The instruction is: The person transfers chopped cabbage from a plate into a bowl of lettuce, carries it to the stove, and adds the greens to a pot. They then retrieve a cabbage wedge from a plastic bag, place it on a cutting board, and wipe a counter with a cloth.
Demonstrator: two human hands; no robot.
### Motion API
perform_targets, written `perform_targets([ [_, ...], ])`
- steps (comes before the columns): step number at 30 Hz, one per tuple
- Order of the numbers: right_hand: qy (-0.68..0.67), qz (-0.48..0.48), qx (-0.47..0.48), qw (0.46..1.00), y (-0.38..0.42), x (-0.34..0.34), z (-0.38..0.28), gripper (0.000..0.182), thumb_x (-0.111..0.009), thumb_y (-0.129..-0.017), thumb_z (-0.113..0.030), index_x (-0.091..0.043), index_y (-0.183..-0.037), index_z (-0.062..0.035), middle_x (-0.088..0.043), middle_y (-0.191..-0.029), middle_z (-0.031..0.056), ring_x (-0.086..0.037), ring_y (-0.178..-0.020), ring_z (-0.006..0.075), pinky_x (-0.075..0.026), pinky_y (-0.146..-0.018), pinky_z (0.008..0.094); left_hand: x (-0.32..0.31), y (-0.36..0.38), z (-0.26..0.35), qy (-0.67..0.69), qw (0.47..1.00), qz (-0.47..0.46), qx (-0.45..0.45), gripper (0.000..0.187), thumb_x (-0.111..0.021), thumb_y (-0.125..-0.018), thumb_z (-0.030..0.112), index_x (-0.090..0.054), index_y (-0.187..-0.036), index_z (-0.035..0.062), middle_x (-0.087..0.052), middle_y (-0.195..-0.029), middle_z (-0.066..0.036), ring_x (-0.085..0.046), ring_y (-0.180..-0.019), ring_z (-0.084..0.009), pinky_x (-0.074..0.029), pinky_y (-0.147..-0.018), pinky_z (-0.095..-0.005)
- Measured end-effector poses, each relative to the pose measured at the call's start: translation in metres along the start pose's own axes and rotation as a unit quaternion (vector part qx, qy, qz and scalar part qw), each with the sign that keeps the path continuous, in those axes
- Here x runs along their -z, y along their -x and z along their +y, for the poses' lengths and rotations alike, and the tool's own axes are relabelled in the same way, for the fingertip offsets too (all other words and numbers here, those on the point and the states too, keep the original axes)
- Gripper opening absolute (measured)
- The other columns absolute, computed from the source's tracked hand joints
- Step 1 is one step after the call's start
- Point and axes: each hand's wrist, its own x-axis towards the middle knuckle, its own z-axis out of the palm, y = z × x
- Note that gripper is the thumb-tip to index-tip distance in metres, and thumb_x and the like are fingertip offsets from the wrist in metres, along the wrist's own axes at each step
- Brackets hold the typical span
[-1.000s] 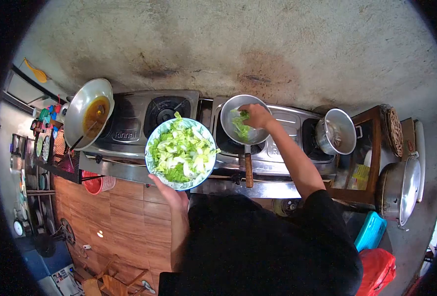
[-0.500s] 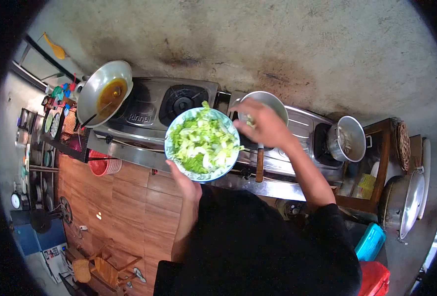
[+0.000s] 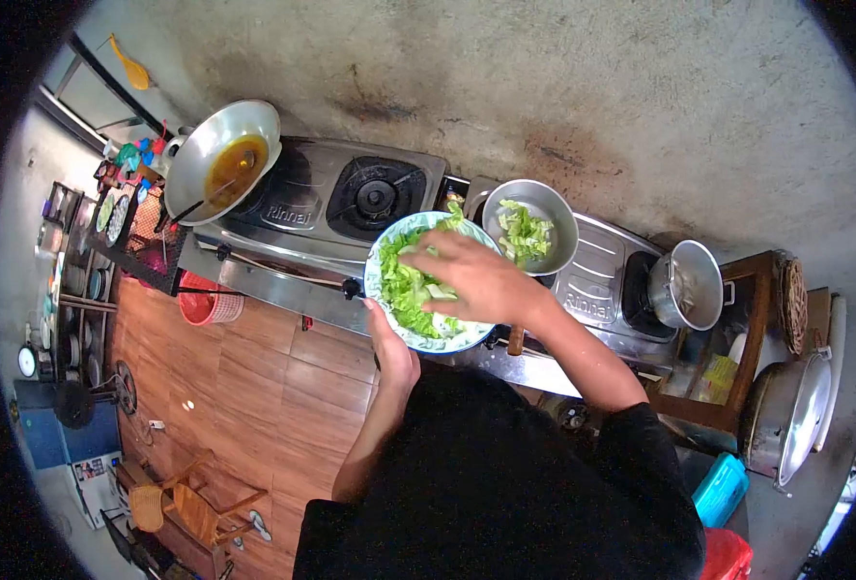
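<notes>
A patterned bowl [image 3: 467, 335] of chopped leafy greens [image 3: 407, 286] rests in my left hand [image 3: 394, 355], whose fingers curl around its lower left rim. Over the bowl is my right hand [image 3: 471, 278], fingers spread and reaching down at the greens; its palm side is hidden. Just right of the bowl, a saucepan [image 3: 565, 246] sits on the stove with a small heap of the same greens [image 3: 525, 235] inside. A wooden handle [image 3: 516, 340] sticks out below my right wrist.
A wok [image 3: 191, 159] with brown liquid and a utensil stands on the left stove, beside a bare burner [image 3: 377, 197]. Another pot [image 3: 700, 290] is at the right end, near a wooden cabinet [image 3: 758, 333] and a large lidded pot [image 3: 771, 416]. A wall runs behind.
My right hand has moved left from above the saucepan to the bowl. Greens in the saucepan now show plainly. In view, the bowl and left hand have shifted right.
</notes>
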Motion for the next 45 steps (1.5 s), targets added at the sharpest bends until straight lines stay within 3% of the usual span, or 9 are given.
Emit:
perform_targets([
  [6,0.078,-0.086,0.097,0.989,-0.003,-0.039,-0.015,0.057,-0.070,-0.077,-0.013,-0.054,-0.132,-0.0078,-0.053,-0.124,0.0155,-0.057,-0.114,0.0347,-0.050,-0.097,0.0426,0.003,-0.003,-0.014,-0.006,1.000,0.010,0.005,0.074,-0.028,-0.101,0.062,-0.029,-0.149,0.0052,-0.043,-0.146,-0.014,-0.045,-0.134,-0.0259,-0.037,-0.110,-0.0406],
  [14,0.043,-0.054,0.140,0.988,0.006,-0.040,0.002,0.021,-0.065,-0.080,-0.008,-0.071,-0.099,-0.0022,-0.062,-0.105,0.0103,-0.064,-0.102,0.0276,-0.056,-0.083,0.0396,0.004,-0.008,-0.013,0.010,1.000,0.004,-0.013,0.075,-0.027,-0.101,0.062,-0.030,-0.150,0.0051,-0.044,-0.146,-0.013,-0.046,-0.133,-0.0251,-0.038,-0.109,-0.0394],
  [22,-0.343,0.053,-0.052,0.937,0.017,-0.014,0.037,0.016,-0.076,-0.081,-0.001,-0.074,-0.096,0.0013,-0.072,-0.095,0.0107,-0.067,-0.085,0.0157,-0.053,-0.077,0.0293,0.004,-0.011,-0.013,0.062,0.998,0.010,-0.006,0.073,-0.027,-0.103,0.059,-0.031,-0.148,0.0020,-0.044,-0.147,-0.013,-0.045,-0.133,-0.0244,-0.036,-0.111,-0.0385],
  [26,-0.493,0.179,-0.161,0.836,0.039,0.003,0.077,0.013,-0.074,-0.081,0.004,-0.073,-0.094,0.0014,-0.072,-0.094,0.0082,-0.066,-0.083,0.0124,-0.054,-0.077,0.0269,0.003,-0.010,-0.010,0.060,0.998,0.013,-0.009,0.076,-0.028,-0.102,0.062,-0.029,-0.149,0.0025,-0.041,-0.150,-0.013,-0.043,-0.135,-0.0242,-0.034,-0.112,-0.0388],
  [32,-0.416,0.265,-0.206,0.845,0.066,0.022,0.148,0.016,-0.077,-0.081,-0.005,-0.074,-0.096,-0.0003,-0.074,-0.087,0.0092,-0.069,-0.075,0.0159,-0.055,-0.068,0.0286,0.008,-0.010,-0.010,0.033,0.999,0.001,-0.015,0.080,-0.025,-0.100,0.065,-0.025,-0.152,0.0048,-0.037,-0.153,-0.013,-0.042,-0.137,-0.0276,-0.036,-0.112,-0.0403],
  [35,0.078,0.106,-0.279,0.951,0.067,0.019,0.160,0.025,-0.076,-0.076,-0.019,-0.075,-0.098,-0.0083,-0.071,-0.094,0.0191,-0.068,-0.085,0.0384,-0.054,-0.080,0.0449,0.009,-0.009,-0.010,0.044,0.999,0.002,-0.003,0.078,-0.026,-0.101,0.064,-0.026,-0.152,0.0044,-0.038,-0.152,-0.013,-0.043,-0.136,-0.0272,-0.036,-0.112,-0.0401],
  [38,0.111,0.135,-0.290,0.941,0.056,0.012,0.149,0.022,-0.075,-0.077,-0.016,-0.075,-0.098,-0.0088,-0.071,-0.093,0.0192,-0.069,-0.084,0.0376,-0.055,-0.078,0.0454,0.007,-0.007,-0.006,0.042,0.999,0.015,-0.014,0.077,-0.027,-0.101,0.062,-0.028,-0.149,0.0023,-0.041,-0.150,-0.014,-0.044,-0.135,-0.0259,-0.036,-0.111,-0.0393],
  [41,-0.049,0.205,-0.133,0.968,0.024,0.017,0.090,0.021,-0.070,-0.083,-0.017,-0.073,-0.101,-0.0065,-0.071,-0.094,0.0172,-0.069,-0.077,0.0347,-0.056,-0.071,0.0415,0.008,-0.004,-0.007,0.036,0.999,0.021,-0.013,0.075,-0.029,-0.102,0.060,-0.031,-0.147,0.0002,-0.043,-0.147,-0.014,-0.046,-0.133,-0.0246,-0.036,-0.111,-0.0384],
  [45,-0.071,0.006,0.065,0.995,-0.024,0.000,0.015,0.036,-0.072,-0.082,-0.015,-0.065,-0.115,-0.0014,-0.065,-0.112,0.0168,-0.063,-0.103,0.0352,-0.050,-0.091,0.0420,0.004,-0.002,-0.008,0.019,1.000,0.004,-0.021,0.073,-0.027,-0.103,0.059,-0.030,-0.148,0.0016,-0.043,-0.147,-0.014,-0.045,-0.134,-0.0253,-0.036,-0.111,-0.0390],
])
